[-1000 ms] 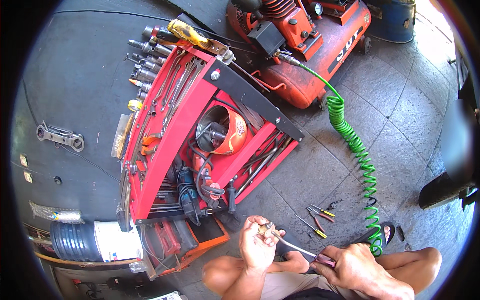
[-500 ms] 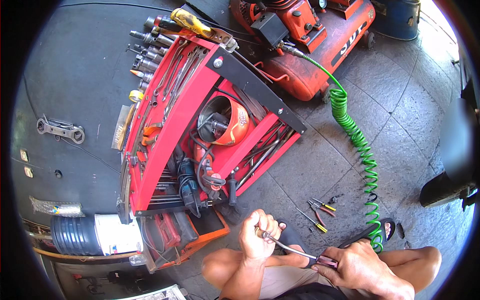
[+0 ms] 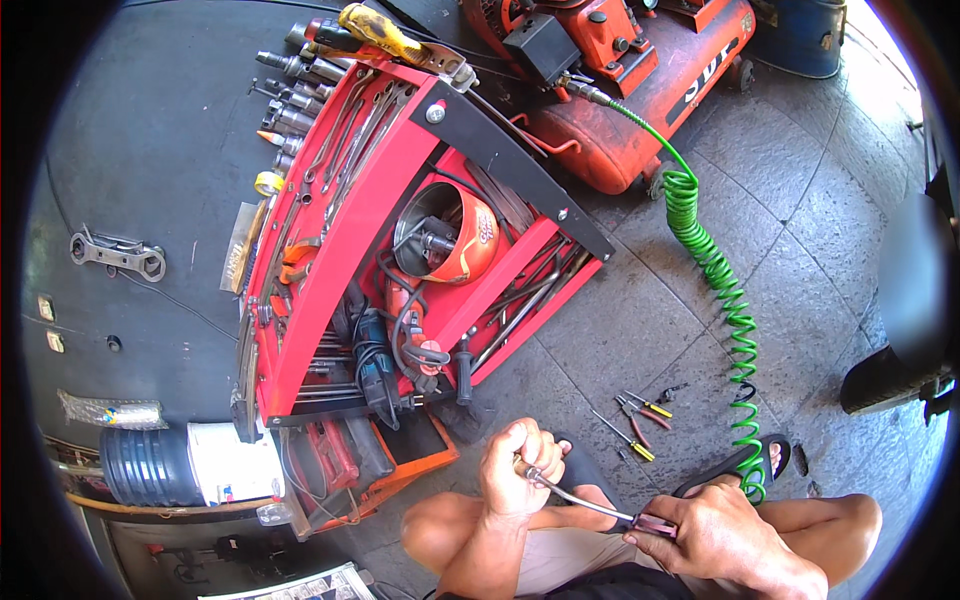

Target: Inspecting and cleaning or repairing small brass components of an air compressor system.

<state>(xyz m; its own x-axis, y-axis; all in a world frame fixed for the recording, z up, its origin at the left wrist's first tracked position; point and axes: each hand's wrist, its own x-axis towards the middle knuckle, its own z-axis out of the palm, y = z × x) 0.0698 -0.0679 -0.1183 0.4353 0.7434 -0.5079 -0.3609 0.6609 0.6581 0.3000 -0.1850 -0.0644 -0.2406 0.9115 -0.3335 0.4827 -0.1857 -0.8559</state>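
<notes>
Grey tile floor (image 3: 625, 320) ahead. Red tool cart (image 3: 362, 238) front-left, orange-red compressor (image 3: 640, 118) past it, green coiled hose (image 3: 738, 328) dropping from that toward my right side. Can't tell if the hose feeds what I'm holding; its lower end is lost near my wrist. Orange bucket (image 3: 470, 248) sits in the cart.

Tube tool (image 3: 590, 505) is low in front of me, between my hands. Right hand (image 3: 715, 528) is wrapped round its pinkish grip, thin bent metal tube aimed left. Should be light and stiff; I'd hold the grip, not lever on the tube. Pliers (image 3: 640, 412) and screwdrivers (image 3: 640, 451) lie on the tiles.

Smallest: metal fitting (image 3: 523, 466) at the tube tip, my left hand (image 3: 510, 480) fisted round it. Probably hard, light, slick if oily; grip round the body.

Writing: bold lettering on the compressor tank, pale script on the bucket. None readable on the tube tool.
</notes>
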